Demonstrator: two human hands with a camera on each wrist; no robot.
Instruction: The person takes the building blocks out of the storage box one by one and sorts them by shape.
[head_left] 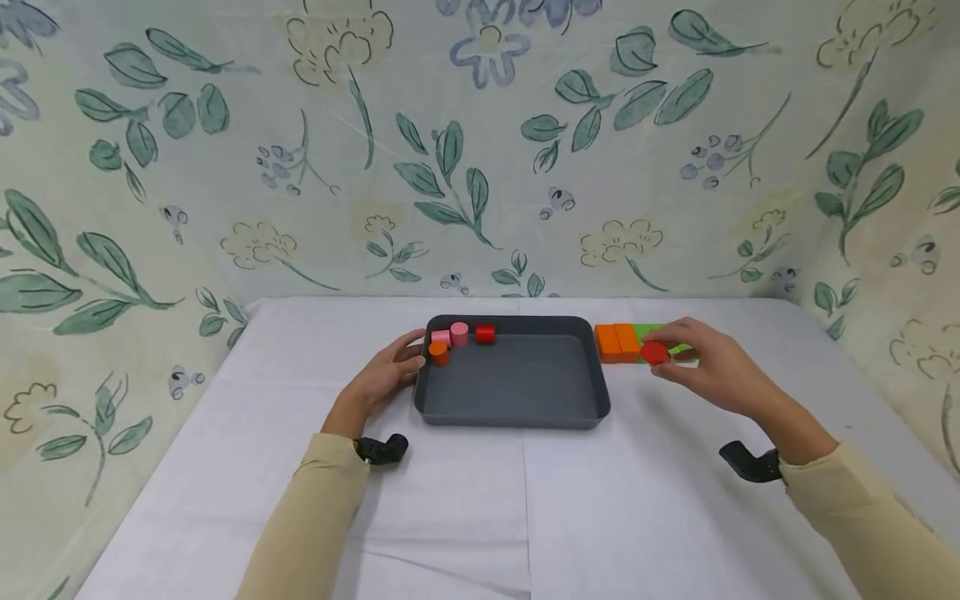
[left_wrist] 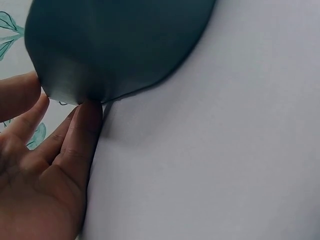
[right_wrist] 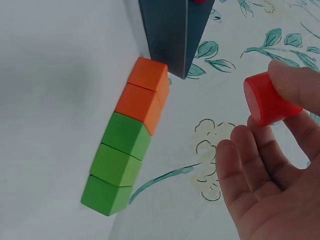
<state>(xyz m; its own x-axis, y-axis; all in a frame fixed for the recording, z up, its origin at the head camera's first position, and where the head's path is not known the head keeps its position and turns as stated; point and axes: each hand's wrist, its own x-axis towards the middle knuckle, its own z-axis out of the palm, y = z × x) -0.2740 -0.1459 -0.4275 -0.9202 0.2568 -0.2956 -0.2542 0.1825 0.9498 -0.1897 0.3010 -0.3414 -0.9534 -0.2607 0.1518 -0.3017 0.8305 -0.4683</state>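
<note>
My right hand [head_left: 701, 362] pinches a red cylinder [right_wrist: 270, 99] between thumb and fingers, above the table in front of a row of blocks. Two orange blocks [right_wrist: 140, 90] and three green blocks [right_wrist: 116, 162] stand side by side beside the dark grey tray [head_left: 517, 379]. Fingers of my left hand [head_left: 384, 375] rest against the left side of the tray, the thumb near its rim. In the tray's back left corner are two pink cylinders [head_left: 459, 333], an orange cylinder [head_left: 438, 354] and a red cylinder [head_left: 485, 334] lying on its side.
A white cloth [head_left: 465, 500] covers the table. Behind and at both sides hangs a flowered curtain [head_left: 480, 167]. Each wrist carries a black camera mount [head_left: 750, 463] just past the sleeve.
</note>
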